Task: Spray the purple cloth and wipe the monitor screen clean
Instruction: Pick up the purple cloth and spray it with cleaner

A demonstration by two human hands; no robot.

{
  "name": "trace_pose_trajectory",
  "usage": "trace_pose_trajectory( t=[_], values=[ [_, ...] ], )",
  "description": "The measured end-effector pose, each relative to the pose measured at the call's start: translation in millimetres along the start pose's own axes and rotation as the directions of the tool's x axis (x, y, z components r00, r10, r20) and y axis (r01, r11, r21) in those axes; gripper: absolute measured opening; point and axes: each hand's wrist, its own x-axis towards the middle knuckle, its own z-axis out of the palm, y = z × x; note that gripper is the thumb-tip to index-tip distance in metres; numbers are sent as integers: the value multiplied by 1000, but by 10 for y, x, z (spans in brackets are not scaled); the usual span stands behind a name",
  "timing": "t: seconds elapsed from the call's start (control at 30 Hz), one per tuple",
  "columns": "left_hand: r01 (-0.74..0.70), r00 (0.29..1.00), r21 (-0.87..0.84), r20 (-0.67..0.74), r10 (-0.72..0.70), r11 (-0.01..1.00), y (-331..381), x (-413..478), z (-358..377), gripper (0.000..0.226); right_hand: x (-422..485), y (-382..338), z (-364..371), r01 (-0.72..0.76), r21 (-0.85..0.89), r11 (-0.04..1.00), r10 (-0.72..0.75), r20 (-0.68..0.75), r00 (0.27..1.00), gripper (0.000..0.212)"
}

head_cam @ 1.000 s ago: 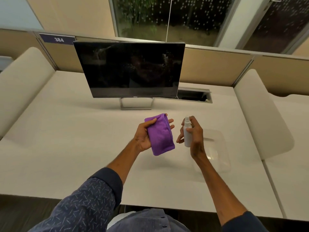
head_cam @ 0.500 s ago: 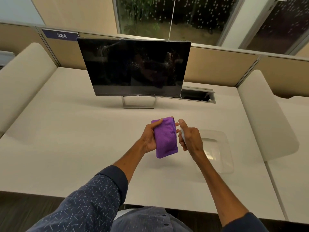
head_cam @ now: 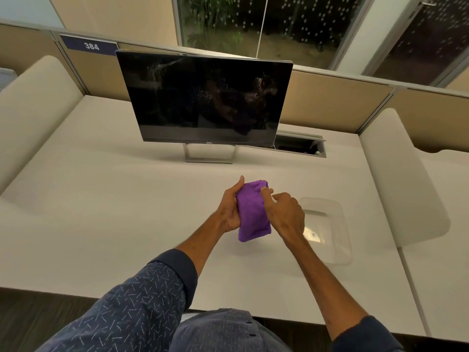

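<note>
A folded purple cloth [head_cam: 252, 214] hangs upright in my left hand [head_cam: 229, 209], held a little above the white desk [head_cam: 101, 212]. My right hand [head_cam: 286, 214] is pressed against the cloth's right edge, its fingers curled around the small white spray bottle, which the hand almost fully hides. The black monitor [head_cam: 203, 97] stands on its silver stand at the back of the desk, switched off. White specks and smears show on the upper left and right of its screen.
A clear plastic tray [head_cam: 330, 237] lies on the desk just right of my hands. An open cable hatch [head_cam: 299, 146] sits behind the monitor's right side. Curved cream dividers [head_cam: 396, 179] flank the desk, with tan partition panels behind.
My right hand has moved left with the bottle until it meets the cloth, and the bottle has gone out of sight behind it. The camera has moved closer to the desk.
</note>
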Motion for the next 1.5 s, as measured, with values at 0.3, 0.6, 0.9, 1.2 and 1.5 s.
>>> trace_pose_trajectory(
  t=[0.3,0.6,0.9,1.2,1.5],
  values=[
    [17,1000,29,-10,-17,999,-7,31,6,77,58,-5,-42,-25,52,998,16,166,986,67],
    [37,999,23,-22,-37,999,-45,50,4,74,74,43,5,-52,72,996,40,153,987,64],
    [56,997,19,-51,-55,998,-29,-20,32,56,103,-124,8,-63,62,996,56,111,992,71],
    [51,999,9,11,-51,999,-4,-67,-6,61,45,-35,-72,-227,466,855,153,191,970,82],
    [44,999,51,21,-45,998,193,-162,-180,77,-31,395,91,-78,685,724,60,50,997,31]
  ],
)
